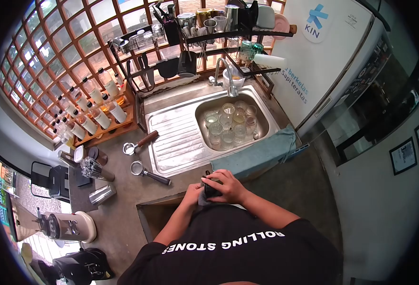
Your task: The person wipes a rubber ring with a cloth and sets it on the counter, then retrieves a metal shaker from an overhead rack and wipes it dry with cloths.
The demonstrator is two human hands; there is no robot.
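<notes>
Close to my body, both hands meet around a small black object (211,190) whose kind I cannot make out. My right hand (229,186) wraps it from above and the side, fingers bent over its top. On its other side, my left hand (193,195) is closed on a grey cloth (203,199) pressed against the object's lower part. Its fingers are partly hidden. On the counter ahead and to the left lie two portafilters, one with a black handle (157,178) and one with a wooden handle (147,138).
A steel sink (201,124) holds several glasses under a tap (232,90). A teal towel (252,154) hangs over its front edge. Bottles stand in a wooden rack (129,110) at left. Near a grinder (71,226) lies a metal cup (103,194). A white fridge (314,61) stands right.
</notes>
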